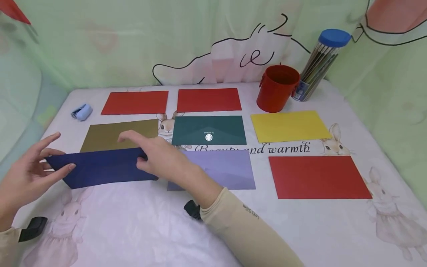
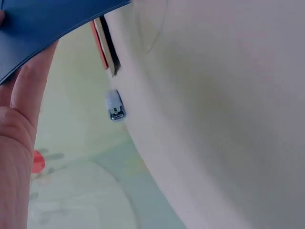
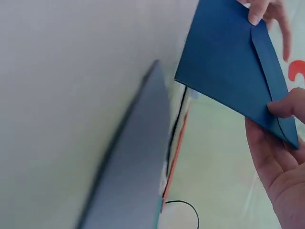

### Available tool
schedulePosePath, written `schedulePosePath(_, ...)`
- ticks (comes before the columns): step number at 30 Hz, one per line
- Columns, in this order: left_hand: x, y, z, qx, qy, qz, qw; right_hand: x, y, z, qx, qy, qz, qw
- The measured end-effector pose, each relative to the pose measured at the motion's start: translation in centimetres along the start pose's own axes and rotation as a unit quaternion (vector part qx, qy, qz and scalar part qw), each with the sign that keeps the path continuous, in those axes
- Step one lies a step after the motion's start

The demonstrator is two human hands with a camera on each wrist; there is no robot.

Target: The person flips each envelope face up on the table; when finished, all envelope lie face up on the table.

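A dark blue envelope (image 1: 106, 168) is raised at a tilt above the front left of the table. My left hand (image 1: 31, 176) pinches its left end, thumb on the near face. At the other end my right hand (image 1: 163, 159) pinches it between thumb and fingers. The envelope's flap (image 3: 267, 71) shows along one long side in the right wrist view, lying against the body. Behind the blue envelope lies an olive envelope (image 1: 120, 133), partly covered. A lavender envelope (image 1: 220, 170) lies to the right, partly hidden by my right forearm.
Two red envelopes (image 1: 135, 102) lie at the back, a dark green one (image 1: 209, 129) in the middle. A yellow one (image 1: 290, 126) and another red one (image 1: 320, 177) lie right. Behind stand a red bucket (image 1: 273, 96) and a blue-lidded pencil jar (image 1: 317, 66). A small light-blue object (image 1: 81, 112) sits back left.
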State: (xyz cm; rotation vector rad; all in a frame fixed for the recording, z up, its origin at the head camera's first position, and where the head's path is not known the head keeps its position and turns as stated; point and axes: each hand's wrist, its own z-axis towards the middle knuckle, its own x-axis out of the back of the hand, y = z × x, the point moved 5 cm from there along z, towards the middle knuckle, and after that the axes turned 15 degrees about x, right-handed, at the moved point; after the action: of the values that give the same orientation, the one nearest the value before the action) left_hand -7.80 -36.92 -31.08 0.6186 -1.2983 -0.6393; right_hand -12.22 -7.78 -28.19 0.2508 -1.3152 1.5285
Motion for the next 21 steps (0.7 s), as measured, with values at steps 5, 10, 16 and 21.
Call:
schedulePosePath(5,-0.4,0.0,0.2,0.002,-0.024,-0.019,0.9995,-0.2,0.7,0.0,-0.030,-0.009,-0.019,0.999)
schedulePosePath(10,-1.0,-0.4,0.4,-0.012,-0.061,-0.005,0.9981,-0.2,1.3,-0.2,-0.069,-0.020,-0.065,0.995)
schedulePosePath(16,-1.4,-1.0,0.8,-0.028,-0.081,0.056,0.9947,-0.3,2.1,-0.2,-0.129,-0.055,-0.100,0.985)
schedulePosePath(21,-1.7,-1.6,0.9,0.024,-0.131,0.133,0.9821,-1.3,2.5,0.2,-0.161,-0.120,-0.122,0.972)
